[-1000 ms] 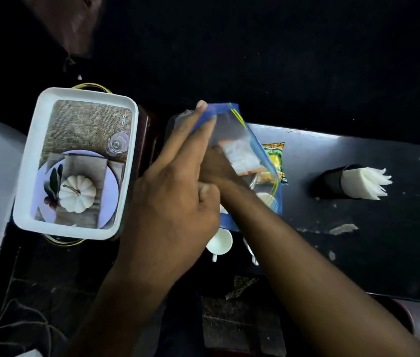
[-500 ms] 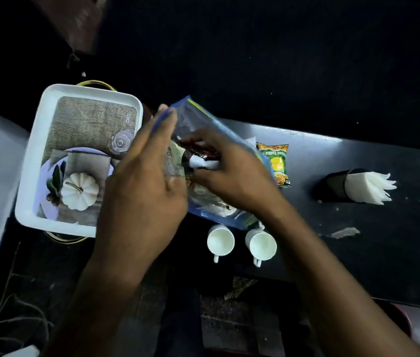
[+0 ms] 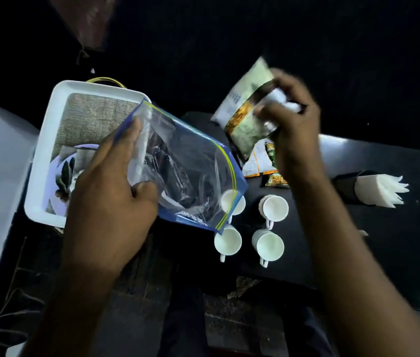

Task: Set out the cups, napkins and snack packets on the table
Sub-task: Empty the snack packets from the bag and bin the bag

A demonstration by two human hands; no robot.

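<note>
My left hand [image 3: 112,202] grips a clear zip bag with a blue rim [image 3: 191,173], held tilted above the table's left end. My right hand [image 3: 294,117] is raised over the table, shut on a bunch of snack packets [image 3: 246,112], blurred by motion. Two more snack packets [image 3: 268,163] lie flat on the dark table [image 3: 384,240]. Several white cups [image 3: 273,207] stand in a square group below the bag; one is partly behind the bag's corner. A dark holder with white napkins [image 3: 378,189] lies on its side at the right.
A white tray [image 3: 49,140] with burlap, a plate and a small white pumpkin sits to the left, partly hidden by my left hand. Cables lie on the floor at lower left. The table's near edge runs just below the cups.
My right hand has come out of the bag and risen to the right with snack packets. The bag now looks emptied and has tipped left. More cups are in view.
</note>
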